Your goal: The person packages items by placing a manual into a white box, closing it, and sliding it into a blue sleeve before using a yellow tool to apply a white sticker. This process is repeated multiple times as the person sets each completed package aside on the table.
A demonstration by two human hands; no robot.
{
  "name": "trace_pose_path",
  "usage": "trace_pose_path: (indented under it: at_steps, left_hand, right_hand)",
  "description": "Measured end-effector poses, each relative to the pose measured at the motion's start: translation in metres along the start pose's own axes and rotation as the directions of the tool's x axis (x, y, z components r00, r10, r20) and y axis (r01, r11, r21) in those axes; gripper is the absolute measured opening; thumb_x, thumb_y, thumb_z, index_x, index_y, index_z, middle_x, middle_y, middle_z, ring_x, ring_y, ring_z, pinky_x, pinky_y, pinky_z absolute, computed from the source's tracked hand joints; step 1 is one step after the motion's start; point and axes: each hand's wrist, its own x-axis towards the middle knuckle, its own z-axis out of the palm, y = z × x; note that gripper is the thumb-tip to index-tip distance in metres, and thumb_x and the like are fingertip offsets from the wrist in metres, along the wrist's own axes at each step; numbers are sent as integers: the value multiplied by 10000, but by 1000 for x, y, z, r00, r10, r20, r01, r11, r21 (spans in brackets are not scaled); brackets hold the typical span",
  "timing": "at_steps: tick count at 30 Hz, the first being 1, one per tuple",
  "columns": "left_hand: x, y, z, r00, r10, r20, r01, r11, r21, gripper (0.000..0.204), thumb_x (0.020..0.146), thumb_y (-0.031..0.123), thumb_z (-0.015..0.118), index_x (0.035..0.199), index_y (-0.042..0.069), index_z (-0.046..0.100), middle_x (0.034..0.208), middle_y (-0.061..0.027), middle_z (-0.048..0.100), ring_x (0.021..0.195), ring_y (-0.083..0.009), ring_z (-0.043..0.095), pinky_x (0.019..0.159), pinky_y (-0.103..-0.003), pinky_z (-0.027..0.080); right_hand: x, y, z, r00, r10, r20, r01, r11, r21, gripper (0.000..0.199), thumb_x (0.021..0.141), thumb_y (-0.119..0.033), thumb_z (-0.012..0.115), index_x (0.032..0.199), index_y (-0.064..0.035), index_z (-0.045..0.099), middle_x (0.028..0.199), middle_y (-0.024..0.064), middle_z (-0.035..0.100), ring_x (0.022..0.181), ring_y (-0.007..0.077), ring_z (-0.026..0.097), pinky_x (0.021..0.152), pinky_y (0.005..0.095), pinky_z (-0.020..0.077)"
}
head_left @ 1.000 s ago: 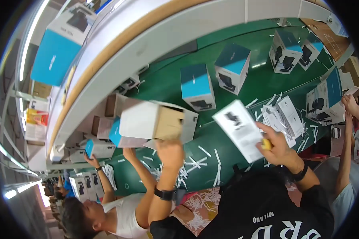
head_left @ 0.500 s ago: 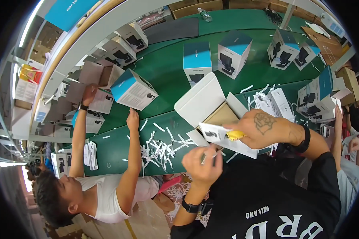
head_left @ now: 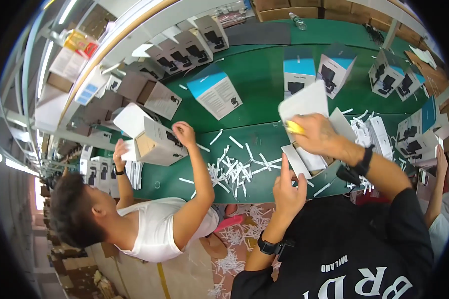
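Box (head_left: 308, 105) sits in front of you on the green desk (head_left: 259, 97), close to its near edge, probably so that both hands reach it without stretching. Its lid (head_left: 298, 102) leans up toward the desk's far edge, which seems to leave the mouth clear on your side. The near flap (head_left: 296, 162) spreads out toward you, perhaps for the same reason. Your right hand (head_left: 314, 133) is over the mouth, its grip closed on a small yellow thing (head_left: 295, 127) (what kind is hard to say, since your fingers cover part of it). Your left hand (head_left: 288, 193) is beside the near flap, its grip loose, fingers apart and holding nothing that shows; whether it touches the cardboard, you cannot tell from this angle. That spot would suit steadying the flap.

Toward the far edge, two blue-topped boxes (head_left: 299, 72) (head_left: 336, 72) stand upright behind yours, likely set there to leave the near side for handling. White packets (head_left: 381, 135) lie heaped right of your box, presumably within your reach. Paper strips (head_left: 232, 172) litter the near edge to your left, between you and a co-worker (head_left: 152, 231) in white.
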Motion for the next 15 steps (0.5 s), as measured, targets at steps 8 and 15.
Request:
trace_pose_path:
  at_steps: [8, 15]
  left_hand:
    - [19, -13, -8, 974, 219, 63, -228, 934, 275, 728, 862, 54, 683, 1521, -69, 398, 849, -139, 702, 776, -264, 684, 764, -372, 540]
    - [37, 4, 20, 994, 102, -42, -104, 993, -52, 685, 839, 70, 721, 1451, -95, 463, 1022, -198, 701, 931, -323, 694, 863, -409, 542]
  right_hand:
    - [-76, -18, -13, 924, -13, -382, -5, 999, -46, 282, 769, 11, 665, 1041, -41, 716, 785, 109, 691, 679, 270, 695, 624, 333, 533]
    - [-108, 44, -53, 736, 294, -609, -311, 947, 82, 229, 841, -28, 713, 1069, -31, 704, 832, 83, 691, 690, 187, 667, 639, 291, 515]
